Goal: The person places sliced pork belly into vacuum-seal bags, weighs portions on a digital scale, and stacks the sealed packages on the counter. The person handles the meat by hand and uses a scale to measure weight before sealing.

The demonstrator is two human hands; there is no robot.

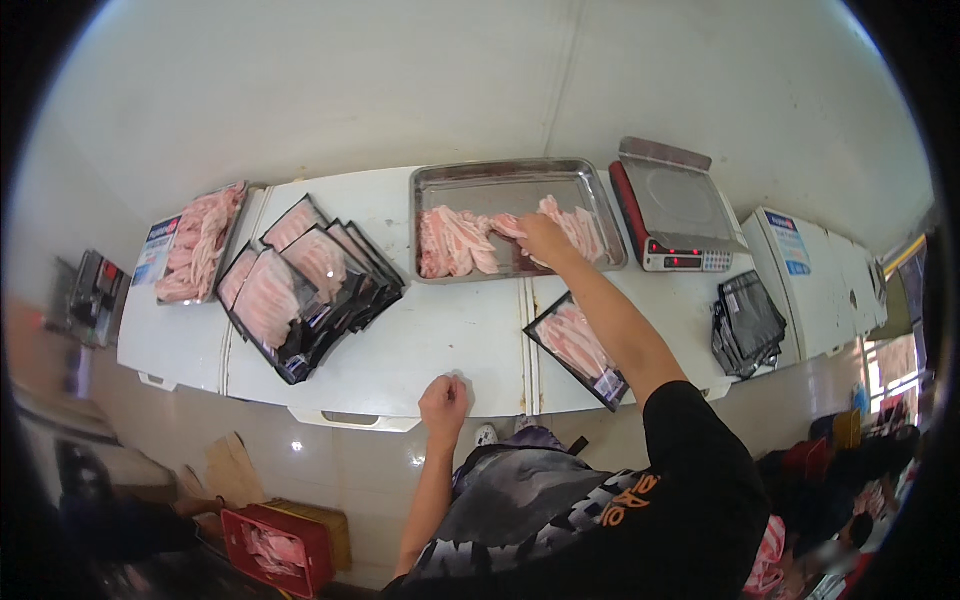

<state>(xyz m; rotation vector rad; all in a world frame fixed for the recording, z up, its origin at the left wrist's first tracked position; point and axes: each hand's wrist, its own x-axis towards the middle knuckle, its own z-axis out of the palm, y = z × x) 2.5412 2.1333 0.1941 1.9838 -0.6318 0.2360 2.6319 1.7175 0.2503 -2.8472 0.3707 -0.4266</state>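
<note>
My right hand (544,238) reaches into a shallow stainless steel tray (517,169), its fingertips closed on a small bunch of pale pink meat strips (508,225). One pile of strips (457,241) lies at the tray's left; another pile (581,225) is at the right, partly behind my hand. My left hand (444,401) is curled into a fist at the front edge of the white freezer lid (450,337), with nothing visible in it. Beneath my right forearm, a black-edged clear pouch (574,337) holds flat strips of meat.
A digital scale (675,202) with lit red digits stands right of the tray. Flat black pouches (746,322) lie farther right. Filled pouches (315,277) overlap at left, beside a tray of meat (199,247). On the floor, a red crate (277,551) holds meat; people are nearby.
</note>
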